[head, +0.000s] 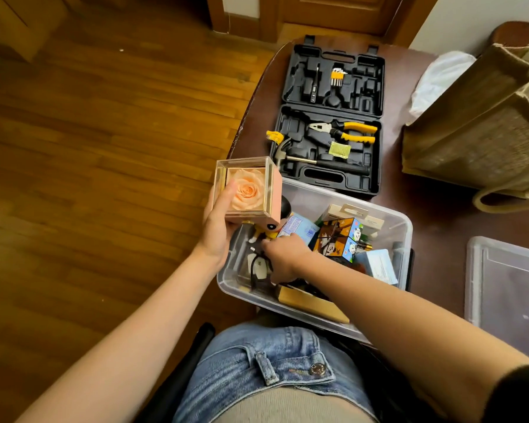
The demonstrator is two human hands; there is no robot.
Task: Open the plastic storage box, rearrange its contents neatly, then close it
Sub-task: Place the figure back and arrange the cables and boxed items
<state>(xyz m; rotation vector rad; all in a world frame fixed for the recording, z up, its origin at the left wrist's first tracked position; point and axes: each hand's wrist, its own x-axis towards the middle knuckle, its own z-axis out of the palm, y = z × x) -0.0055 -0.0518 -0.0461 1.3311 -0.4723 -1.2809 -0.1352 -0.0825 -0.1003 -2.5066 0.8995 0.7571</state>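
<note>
We see clear plastic storage box [397, 239] open on dark tabletop [434, 227], clear lid [507, 288] aside. Left hand [217, 230] grip holds rose-filled clear cube [246, 190]; right hand [283, 257] in clutter, grip unclear. Rearranging, closing remain.

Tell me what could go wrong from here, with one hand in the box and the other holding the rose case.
1. The clear square rose case sits in the left hand in a one-handed grip beyond the clear plastic storage box; a slip likely drops it.
2. The right hand digs beside the small black-haired figurine, which may topple.
</note>
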